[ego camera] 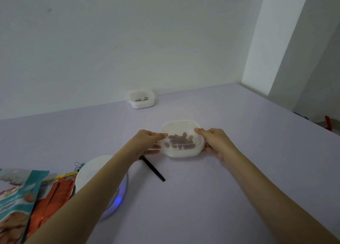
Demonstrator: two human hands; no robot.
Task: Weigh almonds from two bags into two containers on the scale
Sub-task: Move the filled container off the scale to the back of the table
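White near tub (181, 154): square with rounded corners and a ribbed lower wall. It sits mid-table, held between both hands, well apart from the scale. Whether its base touches the table or hangs just above it cannot be told.
Almonds (179, 141): a brown heap in the near tub, gathered toward the front wall. They look slightly blurred, as if under a clear layer; I cannot tell whether that is a lid.
Left hand (147, 142): grips the near tub's left side, thumb on the rim, fingers laid along the wall below.
Right hand (216, 142): grips the near tub's right side, thumb on the rim, fingers curled round the wall and lower edge.
Far tub (141, 104): same white make, at the back table edge against the wall, with a few dark nuts (141, 98) in it.
Scale (95, 170): round and white, at lower left, partly hidden by the left forearm. Its platform is bare where it shows, and a blue light (118, 200) glows at its front edge.
Teal bag (16, 197): lies flat at the lower left corner.
Orange bag (53, 192): lies just beside the teal bag, between it and the scale.
Clip (78, 165): small, by the scale's far-left edge.
Black stick (153, 169): lies slantwise on the table near the left wrist.
Table (202, 197): pale lilac, matte.
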